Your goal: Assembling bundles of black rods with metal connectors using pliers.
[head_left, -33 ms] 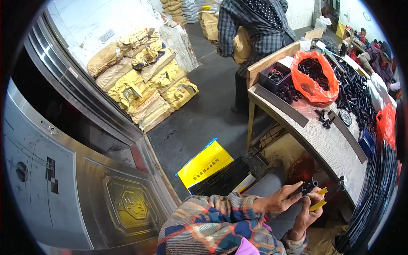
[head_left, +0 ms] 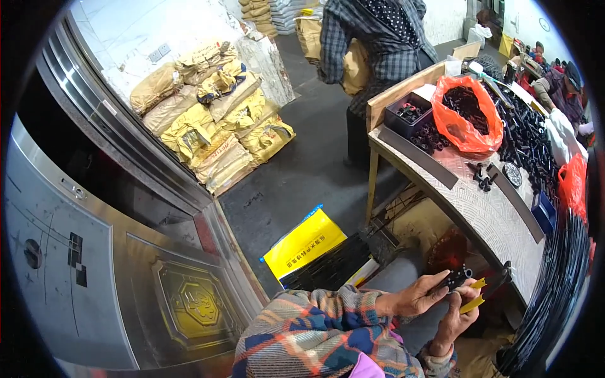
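My left hand point(head_left: 417, 295) is closed on a small black part point(head_left: 455, 277) with a round, ring-like end. Close against it, my right hand point(head_left: 455, 318) has its fingers bent around a yellow two-pronged piece point(head_left: 472, 305), whose prongs stick out to the right. Its middle is hidden by my fingers, so I cannot tell what kind of thing it is. Both hands are together above my lap, just off the near edge of the worktable point(head_left: 498, 217).
On the table are a red plastic bag point(head_left: 495, 135) of black parts, a dark bin point(head_left: 406, 113), heaped black parts point(head_left: 526, 142) and long black rods point(head_left: 554, 290). Yellow sacking point(head_left: 305, 242) lies on the floor. Stacked sacks point(head_left: 220, 151), a metal door point(head_left: 183, 296) and a standing person point(head_left: 384, 50) surround me.
The standing person has shifted slightly to the left. My hands and what they hold look almost unmoved.
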`<state>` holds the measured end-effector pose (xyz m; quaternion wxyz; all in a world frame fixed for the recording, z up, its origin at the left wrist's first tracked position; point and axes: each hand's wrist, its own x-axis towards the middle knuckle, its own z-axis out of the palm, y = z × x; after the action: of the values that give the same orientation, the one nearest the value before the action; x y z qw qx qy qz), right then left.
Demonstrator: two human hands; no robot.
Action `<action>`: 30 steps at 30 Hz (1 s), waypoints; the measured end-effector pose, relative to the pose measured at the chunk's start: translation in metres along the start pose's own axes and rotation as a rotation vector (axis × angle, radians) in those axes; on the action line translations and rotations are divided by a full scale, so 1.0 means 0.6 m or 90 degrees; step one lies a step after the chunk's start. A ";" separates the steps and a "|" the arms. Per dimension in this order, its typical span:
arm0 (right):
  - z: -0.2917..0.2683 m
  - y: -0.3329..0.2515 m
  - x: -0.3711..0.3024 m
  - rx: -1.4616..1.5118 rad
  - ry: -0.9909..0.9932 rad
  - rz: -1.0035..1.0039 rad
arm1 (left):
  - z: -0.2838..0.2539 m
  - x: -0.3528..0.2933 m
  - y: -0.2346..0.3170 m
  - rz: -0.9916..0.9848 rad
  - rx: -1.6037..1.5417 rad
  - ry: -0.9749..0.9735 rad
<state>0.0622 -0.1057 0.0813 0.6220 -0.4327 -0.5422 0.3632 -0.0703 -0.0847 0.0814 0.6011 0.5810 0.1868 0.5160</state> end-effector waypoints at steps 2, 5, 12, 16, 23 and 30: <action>-0.006 0.002 -0.002 0.002 -0.011 -0.005 | 0.003 0.003 -0.005 0.026 0.013 0.003; -0.014 0.004 -0.004 -0.004 -0.027 -0.004 | 0.006 0.003 -0.014 0.100 0.067 0.028; -0.009 0.003 -0.005 -0.019 -0.035 -0.005 | 0.002 -0.006 -0.012 0.028 0.042 0.010; -0.002 0.009 -0.010 0.016 -0.009 0.032 | 0.000 -0.004 -0.002 -0.001 0.034 -0.006; -0.003 0.022 -0.014 0.013 0.016 0.040 | -0.002 -0.010 -0.009 -0.008 0.032 -0.003; -0.003 0.023 -0.016 0.019 0.005 0.014 | 0.001 -0.010 -0.039 0.062 0.084 0.018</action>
<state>0.0628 -0.1097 0.0648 0.6264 -0.4307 -0.5298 0.3762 -0.0628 -0.0852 0.0582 0.5333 0.6203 0.2001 0.5392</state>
